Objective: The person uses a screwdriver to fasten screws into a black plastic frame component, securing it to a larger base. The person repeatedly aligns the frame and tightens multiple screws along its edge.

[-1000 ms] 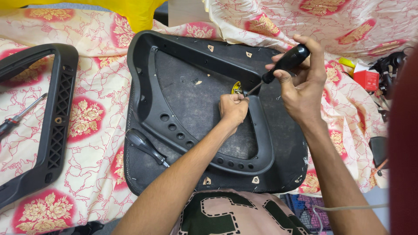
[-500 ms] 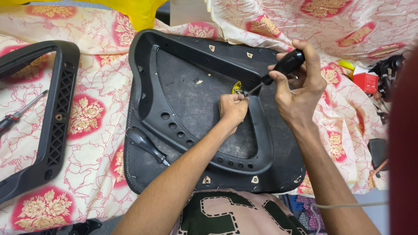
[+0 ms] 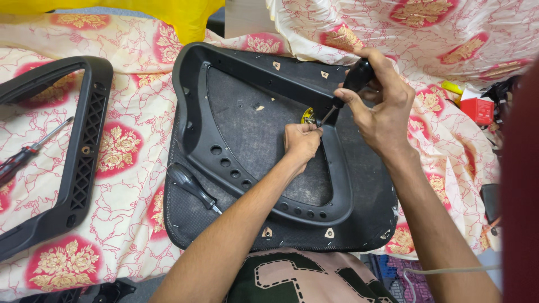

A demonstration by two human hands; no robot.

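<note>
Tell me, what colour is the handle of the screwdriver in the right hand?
Black, seen in the head view: the screwdriver in the right hand.

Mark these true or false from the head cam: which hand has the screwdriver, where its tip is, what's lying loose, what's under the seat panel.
1. The right hand grips a black-handled screwdriver. True.
2. Its tip points at a yellow fitting beside the left hand. True.
3. The left hand holds a hammer. False: its fingers pinch at the fitting, no hammer shows.
4. A second black-handled screwdriver lies on the black seat panel. True.
5. The panel sits on bare wood. False: it lies on a floral cloth.
</note>
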